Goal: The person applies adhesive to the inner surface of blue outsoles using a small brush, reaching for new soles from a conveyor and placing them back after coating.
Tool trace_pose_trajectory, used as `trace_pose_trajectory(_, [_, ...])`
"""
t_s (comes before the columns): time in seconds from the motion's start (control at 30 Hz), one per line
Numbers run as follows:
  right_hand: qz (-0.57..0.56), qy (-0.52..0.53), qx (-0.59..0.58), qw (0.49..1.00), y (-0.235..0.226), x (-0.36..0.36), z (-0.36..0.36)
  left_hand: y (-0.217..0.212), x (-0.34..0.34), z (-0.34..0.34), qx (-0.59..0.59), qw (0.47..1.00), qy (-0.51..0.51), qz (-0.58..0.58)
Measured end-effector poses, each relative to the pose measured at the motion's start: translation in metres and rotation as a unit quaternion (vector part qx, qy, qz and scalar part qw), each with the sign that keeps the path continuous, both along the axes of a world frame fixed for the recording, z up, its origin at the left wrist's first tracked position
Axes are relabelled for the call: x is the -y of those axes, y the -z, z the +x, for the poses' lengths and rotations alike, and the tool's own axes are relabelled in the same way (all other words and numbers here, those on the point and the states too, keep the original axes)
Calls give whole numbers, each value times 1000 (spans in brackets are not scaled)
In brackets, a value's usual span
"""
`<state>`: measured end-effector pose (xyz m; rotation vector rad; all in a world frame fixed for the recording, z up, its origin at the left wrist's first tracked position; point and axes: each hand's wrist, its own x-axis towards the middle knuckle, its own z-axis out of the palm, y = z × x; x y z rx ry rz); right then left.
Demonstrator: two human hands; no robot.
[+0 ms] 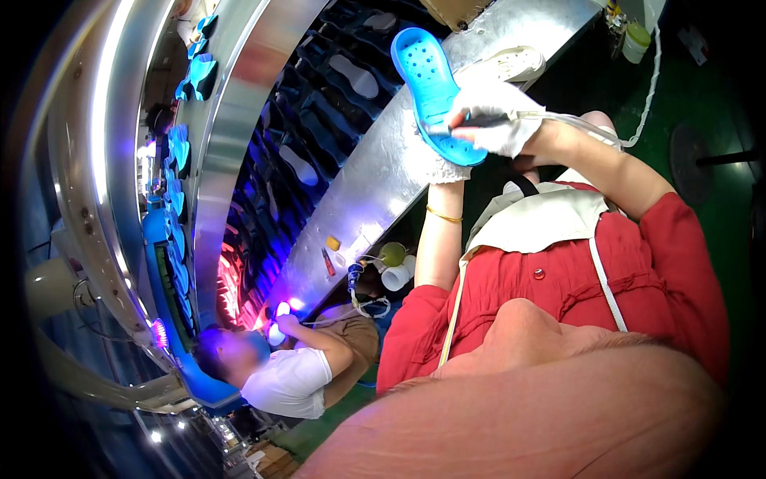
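Note:
A bright blue shoe sole point(429, 80) with a raised rim and small round holes hangs over the near edge of the metal bench. My left hand point(449, 171), in a white glove, holds it from below near its lower end; the fingers are mostly hidden behind it. Over the sole, my right hand point(495, 120), also in a white glove, is closed around a slim tool point(437, 128) whose tip meets the inside of the sole. A clear tube point(582, 124) runs back from that hand along my forearm. Beyond them, a cream shoe piece point(515, 64) lies on the bench.
Dark soles point(331, 104) fill racks behind the metal bench point(343, 203). A red-handled cutter point(328, 262) and a yellow block point(333, 242) lie farther left. A co-worker point(291, 375) sits at lower left beside a curved machine carrying blue pieces point(179, 148). A green-lidded jar point(635, 41) stands at right.

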<state>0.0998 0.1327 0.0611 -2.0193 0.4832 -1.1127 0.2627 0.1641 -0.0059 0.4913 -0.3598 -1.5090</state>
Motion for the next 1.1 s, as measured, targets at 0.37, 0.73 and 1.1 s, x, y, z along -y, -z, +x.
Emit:
trace_pose_trajectory(0.37, [262,90,-71,958,-16,73,2,-25,-34,-10,-75,994,78,17])
trace_pose_trajectory(0.73, [157,-120,21,980,2,10,-12,-23,-36,8,53,998,14,-32])
trace_pose_trajectory(1.1, [-143,-62,-20,988,-12,24,-35,-54,-27,7,259,960,-105,-9])
